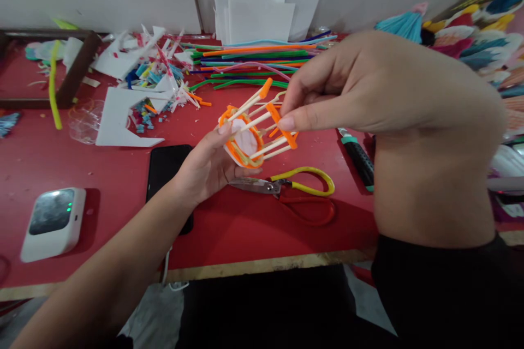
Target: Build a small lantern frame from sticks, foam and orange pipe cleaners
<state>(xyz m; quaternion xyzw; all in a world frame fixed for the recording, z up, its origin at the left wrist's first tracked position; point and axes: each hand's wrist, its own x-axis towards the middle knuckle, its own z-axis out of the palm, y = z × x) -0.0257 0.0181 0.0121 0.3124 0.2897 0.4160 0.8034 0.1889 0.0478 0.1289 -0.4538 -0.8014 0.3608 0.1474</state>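
My left hand (208, 161) is closed around the base of a small craft piece (246, 139). This piece has a white round bottom rimmed with orange pipe cleaner, and several pale sticks stand out from it, tilted to the right. In my right hand (327, 92), thumb and forefinger pinch a short orange pipe cleaner piece (282, 125) at the stick ends. Another orange bit (266, 88) caps the upper sticks. Just below lie scissors (282, 185) with one yellow and one red handle, blades toward my left hand.
Coloured pipe cleaners (254, 60) lie at the back, beside foam scraps (126, 117) and cut bits. A black phone (164, 166) and white device (53, 223) sit left. A green-black cutter (358, 161) lies right. White sheets (257, 16) lean on the wall.
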